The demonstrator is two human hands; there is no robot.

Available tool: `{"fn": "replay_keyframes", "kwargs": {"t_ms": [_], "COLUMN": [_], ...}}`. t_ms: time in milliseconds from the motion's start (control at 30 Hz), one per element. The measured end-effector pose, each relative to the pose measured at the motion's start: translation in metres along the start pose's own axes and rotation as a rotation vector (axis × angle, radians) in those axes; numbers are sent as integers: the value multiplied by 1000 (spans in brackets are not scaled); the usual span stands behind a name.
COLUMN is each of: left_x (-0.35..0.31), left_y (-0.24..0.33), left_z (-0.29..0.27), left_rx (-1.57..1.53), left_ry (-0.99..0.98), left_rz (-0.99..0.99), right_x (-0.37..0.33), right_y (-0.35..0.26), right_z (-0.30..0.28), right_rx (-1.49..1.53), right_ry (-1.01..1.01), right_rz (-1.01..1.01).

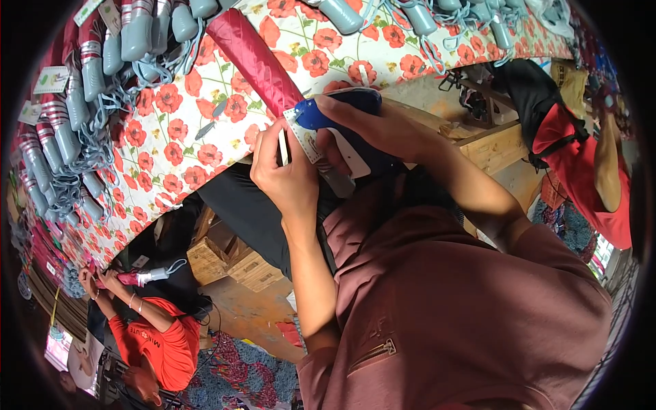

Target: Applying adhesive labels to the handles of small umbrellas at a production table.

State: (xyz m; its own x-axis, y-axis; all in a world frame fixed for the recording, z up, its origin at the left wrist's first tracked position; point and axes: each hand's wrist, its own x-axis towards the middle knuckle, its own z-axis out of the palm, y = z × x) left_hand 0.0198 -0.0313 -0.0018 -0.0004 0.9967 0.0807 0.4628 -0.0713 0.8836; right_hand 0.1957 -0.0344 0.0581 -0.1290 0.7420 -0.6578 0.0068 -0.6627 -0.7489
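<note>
A folded dark-red umbrella (pixel 253 60) lies slantwise from the flowered tabletop toward my lap, its grey handle (pixel 339 183) lowest. My left hand (pixel 287 167) is closed around its lower end, just above the handle. A white card tag (pixel 305 137) is at that spot, between my two hands. In my right hand (pixel 365 130) is a blue and white tagging gun (pixel 372 154), gripped with the fingers wrapped round it and its front against the tag. My fingers and the tag hide where the tool's tip meets the umbrella.
A poppy-patterned cloth (pixel 167 130) covers the table. Grey-handled umbrellas (pixel 75 102) with cord loops are piled at left; more handles (pixel 417 20) lie along the far side. A person in red (pixel 160 342) handles an umbrella at lower left; another person (pixel 581 164) is at right. Wooden crates (pixel 492 147) stand under the table.
</note>
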Motion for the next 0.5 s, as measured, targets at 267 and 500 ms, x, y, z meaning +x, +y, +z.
{"fn": "replay_keyframes", "kwargs": {"t_ms": [267, 500], "left_x": [-2, -3], "left_y": [-5, -8], "left_z": [-1, 0], "left_rx": [-7, 3], "left_ry": [20, 112], "left_rz": [-64, 8], "right_x": [-3, -29], "right_y": [-9, -25], "right_z": [8, 6], "right_rx": [37, 91], "right_ry": [15, 98], "right_rz": [129, -98]}}
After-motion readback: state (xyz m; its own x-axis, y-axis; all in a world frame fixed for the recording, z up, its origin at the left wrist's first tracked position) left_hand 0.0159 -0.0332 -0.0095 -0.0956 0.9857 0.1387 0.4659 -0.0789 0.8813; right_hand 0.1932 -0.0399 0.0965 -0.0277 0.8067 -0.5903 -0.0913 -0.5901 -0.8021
